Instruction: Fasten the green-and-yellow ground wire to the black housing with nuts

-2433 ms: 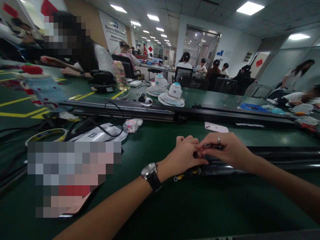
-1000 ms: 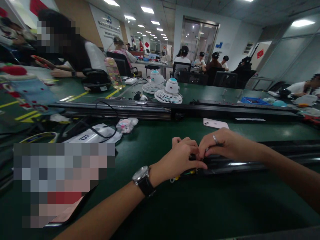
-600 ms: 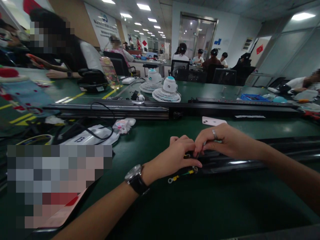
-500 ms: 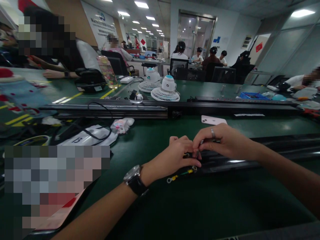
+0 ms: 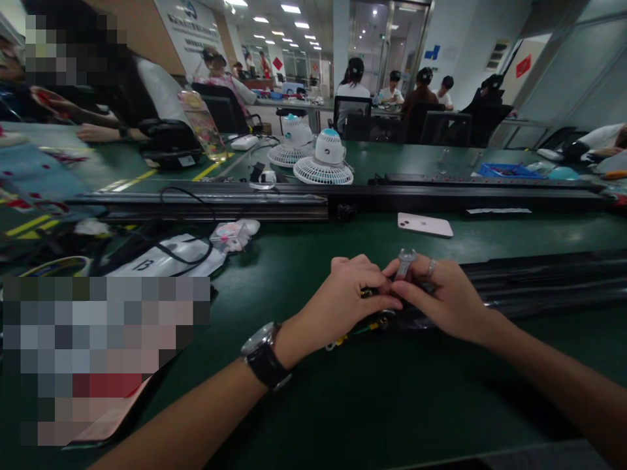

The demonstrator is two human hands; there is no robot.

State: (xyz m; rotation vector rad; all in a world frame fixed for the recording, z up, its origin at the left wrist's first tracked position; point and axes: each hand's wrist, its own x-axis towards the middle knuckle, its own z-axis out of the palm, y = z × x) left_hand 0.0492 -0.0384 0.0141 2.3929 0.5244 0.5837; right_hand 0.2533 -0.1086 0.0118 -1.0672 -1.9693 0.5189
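Observation:
My right hand pinches a small open-end wrench between thumb and fingers, its forked jaw pointing up. My left hand is closed right beside it, and the fingertips of both hands nearly meet. From under the left fingers comes a short yellow-green wire with ring terminals; a further yellow terminal shows between thumb and fingers. What exactly the left fingertips press on is partly hidden. Long black bars lie on the green table just behind and to the right of the hands.
A pink phone lies beyond the hands. Across the table run more long dark rails, with two white fans behind them. To the left are a white bag marked 13, black cables and a small clear packet. Other people sit further off.
My right hand has turned and lowered, so the wrench's jaw now shows above its fingers. The left hand keeps its grip and has barely moved. The view has tipped slightly downward.

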